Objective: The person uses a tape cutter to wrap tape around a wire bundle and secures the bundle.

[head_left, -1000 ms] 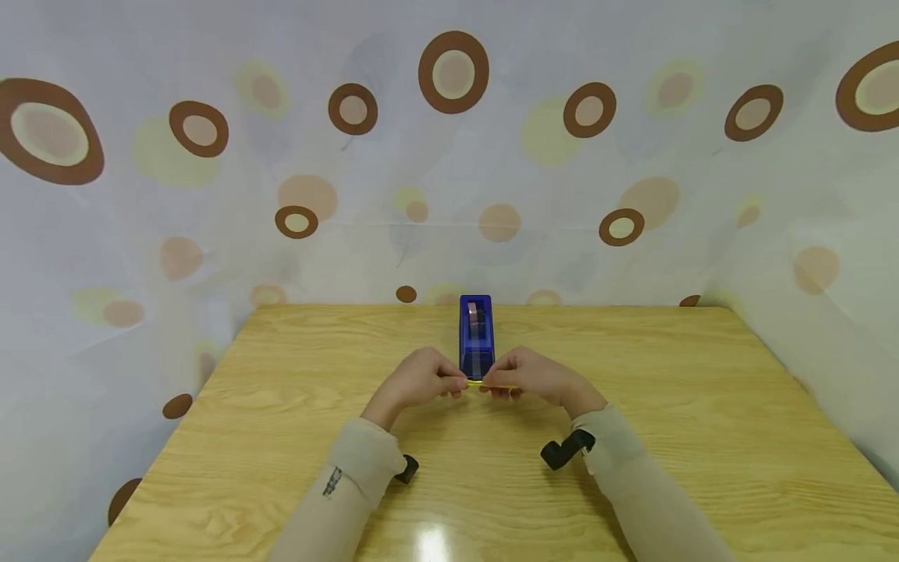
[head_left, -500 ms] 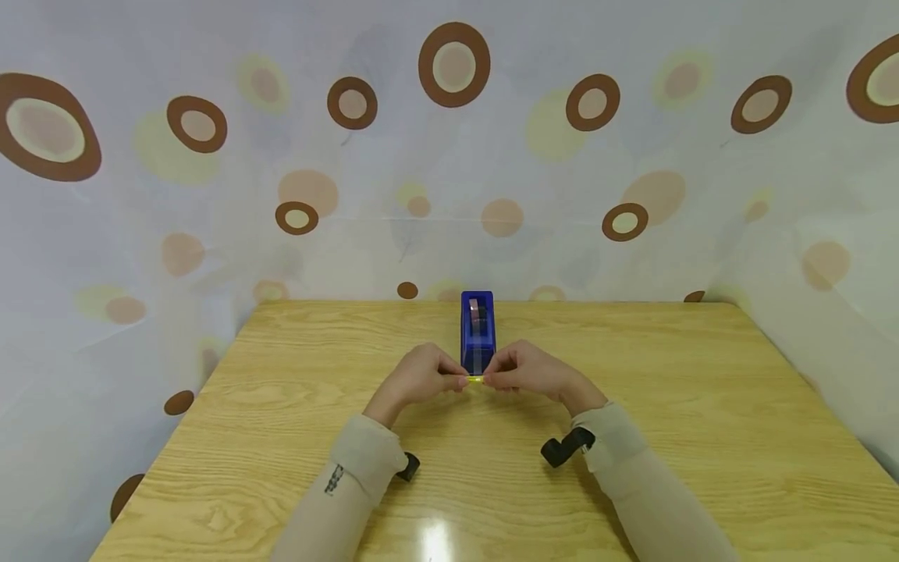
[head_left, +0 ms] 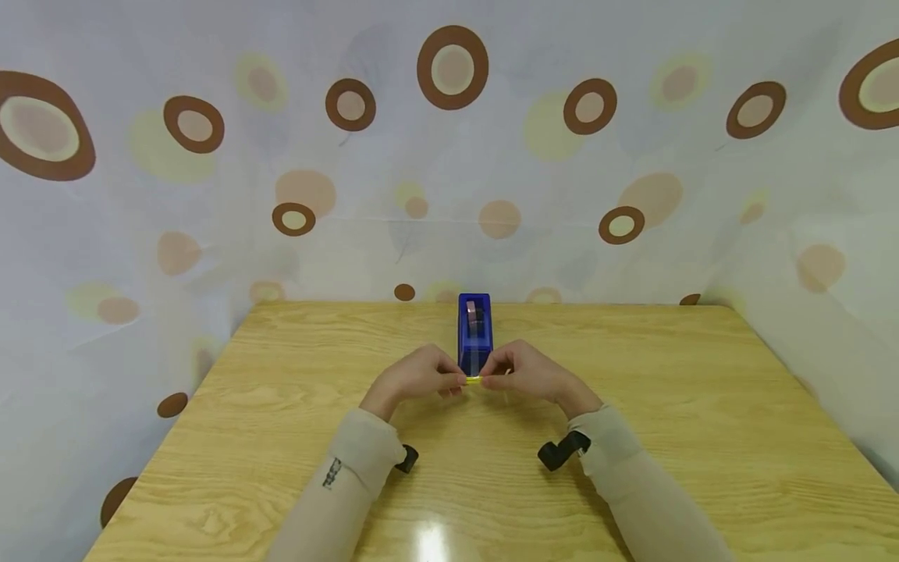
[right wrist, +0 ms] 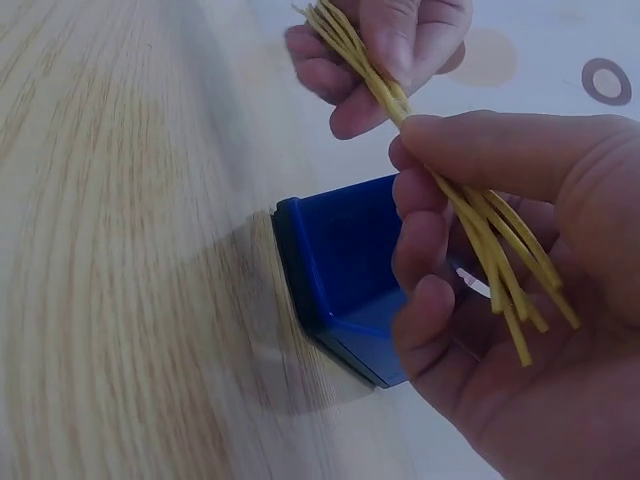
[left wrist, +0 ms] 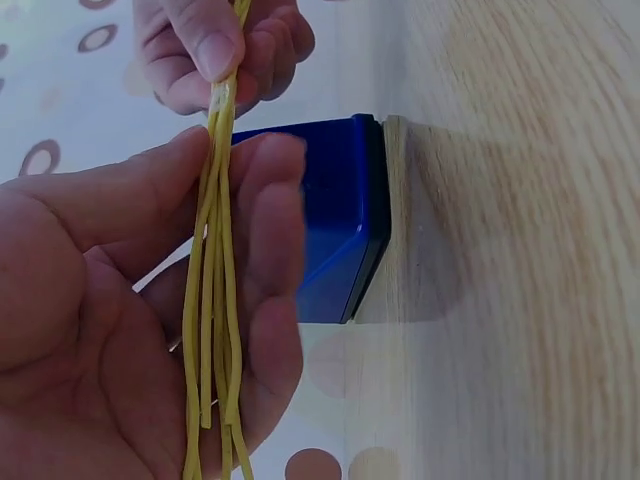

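Wood-grain table (head_left: 737, 390) lying beneath; left hand (head_left: 420, 375), right hand (head_left: 532, 373) pinching slim yellow-strand bundle (left wrist: 222, 165) mid-length, seemingly light, bendy; best gripping there.

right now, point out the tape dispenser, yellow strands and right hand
tape dispenser (head_left: 483, 343): head view, its top
yellow strands (left wrist: 226, 240): left wrist view, mid-length
right hand (head_left: 528, 372): head view, its back

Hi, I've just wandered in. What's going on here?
A person is holding a bundle of thin yellow strands with both hands, the left hand and the right hand pinching it close together. The bundle is just in front of a blue tape dispenser, which stands on a wooden table. A clear strip runs down the dispenser toward the strands; I can't tell whether it is stuck to them. The strands' loose ends spread out on either side.
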Demonstrator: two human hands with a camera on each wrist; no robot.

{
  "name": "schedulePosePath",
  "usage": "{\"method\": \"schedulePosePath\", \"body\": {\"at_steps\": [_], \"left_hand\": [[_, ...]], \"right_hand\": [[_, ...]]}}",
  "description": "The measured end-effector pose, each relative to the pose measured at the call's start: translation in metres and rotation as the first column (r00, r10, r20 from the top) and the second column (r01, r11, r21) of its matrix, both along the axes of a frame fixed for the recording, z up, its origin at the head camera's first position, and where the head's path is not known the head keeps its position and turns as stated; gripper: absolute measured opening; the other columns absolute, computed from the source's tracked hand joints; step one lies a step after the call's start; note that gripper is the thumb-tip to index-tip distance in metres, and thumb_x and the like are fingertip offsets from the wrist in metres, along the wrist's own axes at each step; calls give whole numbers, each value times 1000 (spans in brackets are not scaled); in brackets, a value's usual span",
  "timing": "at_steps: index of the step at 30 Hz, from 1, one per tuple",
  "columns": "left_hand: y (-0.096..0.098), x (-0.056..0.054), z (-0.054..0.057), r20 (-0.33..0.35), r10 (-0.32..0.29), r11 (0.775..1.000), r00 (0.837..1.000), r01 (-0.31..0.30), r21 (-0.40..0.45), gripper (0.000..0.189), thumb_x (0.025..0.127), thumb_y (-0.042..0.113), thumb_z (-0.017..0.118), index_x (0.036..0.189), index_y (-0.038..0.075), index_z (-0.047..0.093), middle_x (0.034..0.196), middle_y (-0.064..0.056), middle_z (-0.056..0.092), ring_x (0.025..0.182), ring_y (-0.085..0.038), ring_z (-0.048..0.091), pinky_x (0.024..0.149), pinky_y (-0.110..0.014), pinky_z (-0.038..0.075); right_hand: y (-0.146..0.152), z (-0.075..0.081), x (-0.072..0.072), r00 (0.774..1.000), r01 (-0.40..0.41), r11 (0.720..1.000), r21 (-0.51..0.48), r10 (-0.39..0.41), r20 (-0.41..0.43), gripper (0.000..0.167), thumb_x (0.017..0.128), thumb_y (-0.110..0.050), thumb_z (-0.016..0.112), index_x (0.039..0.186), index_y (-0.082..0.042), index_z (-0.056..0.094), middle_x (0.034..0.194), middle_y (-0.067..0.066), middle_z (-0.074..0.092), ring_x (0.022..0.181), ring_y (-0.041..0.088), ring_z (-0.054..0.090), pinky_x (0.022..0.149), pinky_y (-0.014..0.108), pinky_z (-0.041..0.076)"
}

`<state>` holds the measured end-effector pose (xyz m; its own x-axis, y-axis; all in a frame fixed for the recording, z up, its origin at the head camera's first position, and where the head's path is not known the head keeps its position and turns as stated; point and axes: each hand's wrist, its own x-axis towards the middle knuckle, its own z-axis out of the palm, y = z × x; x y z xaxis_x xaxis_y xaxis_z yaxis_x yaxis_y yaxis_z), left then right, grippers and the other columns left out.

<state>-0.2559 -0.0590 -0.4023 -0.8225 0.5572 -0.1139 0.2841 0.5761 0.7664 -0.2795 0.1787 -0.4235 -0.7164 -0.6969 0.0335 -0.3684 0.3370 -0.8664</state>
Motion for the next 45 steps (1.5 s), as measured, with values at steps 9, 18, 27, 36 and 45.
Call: {"method": "schedulePosePath", "body": {"at_steps": [9, 18, 27, 36, 45], "left_hand": [[2, -1, -2, 61, -26, 999, 998, 23, 41, 25, 101, 10, 57, 93, -3, 76, 77, -7, 72, 70, -19, 67, 76, -39, 56], [4, -1, -4, -47, 40, 999, 998, -41, -8, 19, 97, 13, 64, 90, 3, 79, 72, 1, 72, 65, -12, 63, 65, -26, 48], [3, 0, -6, -136, 57, 997, 989, -63, -39, 18, 96, 17, 67, 93, 6, 80, 72, 6, 71, 67, -13, 65, 58, -26, 46], [6, 2, -5, -141, 112, 991, 984, -120, -52, 12, 94, 17, 70, 97, 12, 80, 78, 9, 72, 72, -14, 67, 65, -29, 52], [9, 2, -3, -150, 141, 986, 979, -152, -63, 11, 92, 20, 73, 98, 15, 81, 87, 8, 73, 77, -8, 65, 71, -32, 54]], "right_hand": [[0, 1, 3, 999, 9, 1000, 3, -9, -44, 12, 93, -7, 69, 95, 4, 73, 89, 9, 71, 78, 19, 64, 70, 34, 54], [1, 0, 4, 999, 35, 999, -13, -35, 19, 11, 93, -12, 70, 98, -2, 73, 91, 10, 70, 82, 33, 62, 69, 40, 52], [-2, 2, 4, 994, 87, 995, 46, -90, 58, 31, 102, -25, 57, 95, 3, 70, 80, 20, 61, 68, 27, 52, 62, 34, 45], [-1, 2, 3, 995, 64, 996, 54, -68, 72, 31, 103, -22, 56, 95, 5, 70, 76, 20, 59, 63, 25, 50, 59, 35, 44], [0, 5, 4, 994, 101, 995, 26, -102, 42, 17, 99, -17, 62, 100, -6, 75, 91, 21, 66, 71, 22, 53, 66, 37, 47]]}}
